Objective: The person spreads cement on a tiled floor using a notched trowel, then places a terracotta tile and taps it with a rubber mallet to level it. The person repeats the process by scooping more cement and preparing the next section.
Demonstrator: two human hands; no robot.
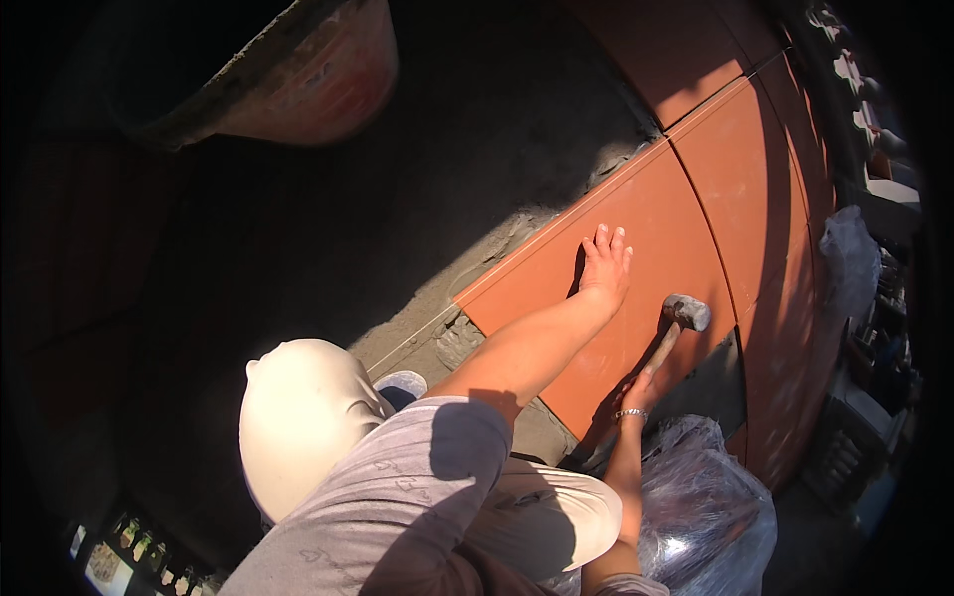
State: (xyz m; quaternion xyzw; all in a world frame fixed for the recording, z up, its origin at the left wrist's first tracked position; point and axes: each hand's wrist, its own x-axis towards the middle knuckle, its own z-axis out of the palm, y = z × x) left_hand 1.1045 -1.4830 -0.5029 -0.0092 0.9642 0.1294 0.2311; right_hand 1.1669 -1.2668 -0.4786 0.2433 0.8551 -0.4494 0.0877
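Note:
My left hand lies flat with fingers stretched on a large terracotta-coloured floor tile. Wrapped around the wooden handle of a mallet, my right hand is at the tile's near right part, a bracelet on its wrist. The mallet's grey, worn head is over the tile near its right edge; whether it touches the surface I cannot tell. Grey wet mortar shows beside the tile's left corner. A thin string runs toward that corner.
More terracotta tiles lie beyond and to the right. At upper left is a reddish mortar-crusted bucket, partly in shadow. Clear plastic wrapping bulges at lower right, and another crumpled plastic piece lies at far right. My knees are bent close by.

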